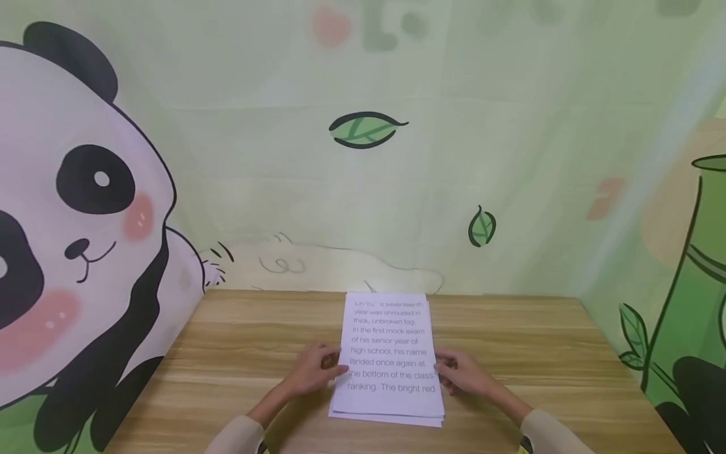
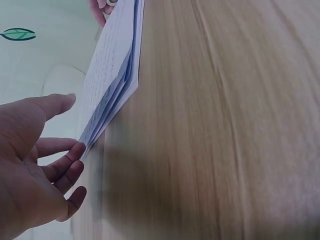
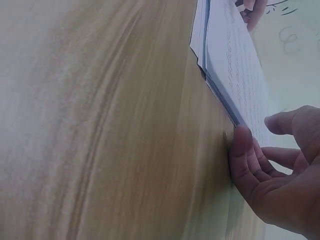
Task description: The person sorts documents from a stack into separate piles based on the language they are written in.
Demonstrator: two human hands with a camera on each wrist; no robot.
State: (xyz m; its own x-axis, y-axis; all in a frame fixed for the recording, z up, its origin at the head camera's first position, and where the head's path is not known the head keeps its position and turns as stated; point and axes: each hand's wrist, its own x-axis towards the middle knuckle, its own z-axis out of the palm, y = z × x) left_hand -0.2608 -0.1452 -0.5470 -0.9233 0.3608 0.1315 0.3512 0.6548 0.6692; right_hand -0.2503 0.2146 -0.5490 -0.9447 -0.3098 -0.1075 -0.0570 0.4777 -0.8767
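A stack of white paper sheets (image 1: 388, 353) lies on the wooden table, its top sheet printed with large text. The sheets are slightly uneven at the near edge, where lower ones stick out. At the stack's left side is my left hand (image 1: 316, 369); in the left wrist view its fingertips touch the paper's edge while the thumb (image 2: 60, 105) stands apart. On the opposite side, my right hand (image 1: 466, 372) touches the right edge. The right wrist view has its bent fingers (image 3: 243, 155) along that edge, with the thumb (image 3: 281, 123) raised near the top sheet.
The wooden table (image 1: 255, 328) reaches back to a pale green backdrop (image 1: 272, 157) with printed leaves. A large panda picture (image 1: 85, 189) fills the left side, and a green bamboo picture (image 1: 686, 302) is at the right.
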